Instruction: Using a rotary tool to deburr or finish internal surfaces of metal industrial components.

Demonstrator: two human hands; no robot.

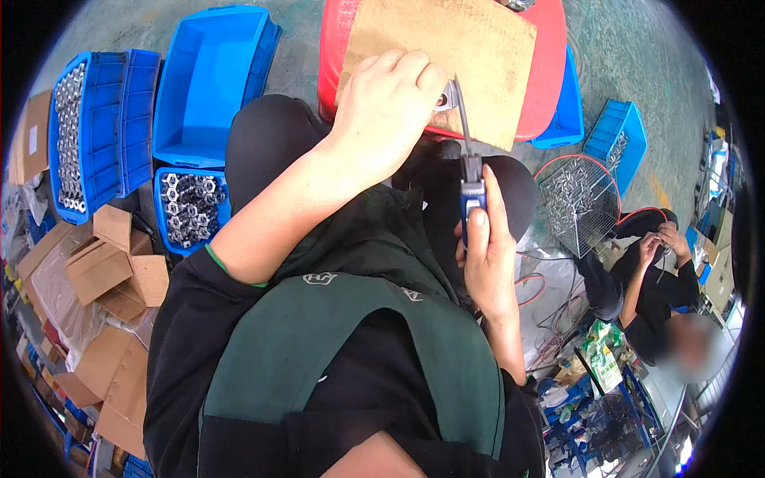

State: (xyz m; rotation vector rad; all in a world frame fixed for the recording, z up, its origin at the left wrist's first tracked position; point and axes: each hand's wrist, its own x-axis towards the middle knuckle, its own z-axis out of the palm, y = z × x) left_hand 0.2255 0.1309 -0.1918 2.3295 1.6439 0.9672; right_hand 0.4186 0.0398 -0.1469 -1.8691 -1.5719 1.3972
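Note:
My left hand [388, 107] is closed over a small silver metal part with a round hole [449, 95], pressing it down on a cardboard sheet [486, 48]. Most of the part is hidden under the fingers. In my right hand [490, 255] is a blue-handled file [472, 195], gripped upright with the thumb along its handle. Its long, thin, dark blade points away from me and lies against or close beside the metal part's right edge; contact is hard to make out. The cardboard covers a red stool-like surface [550, 56] in front of my knees.
At left stand an empty-looking blue bin [211, 80], a blue bin of metal parts [92, 135] and a smaller one of nut-shaped parts [191, 209]. Open cardboard boxes [100, 267] lie behind them. At right are a wire basket of small parts [578, 195] and a seated person [665, 279].

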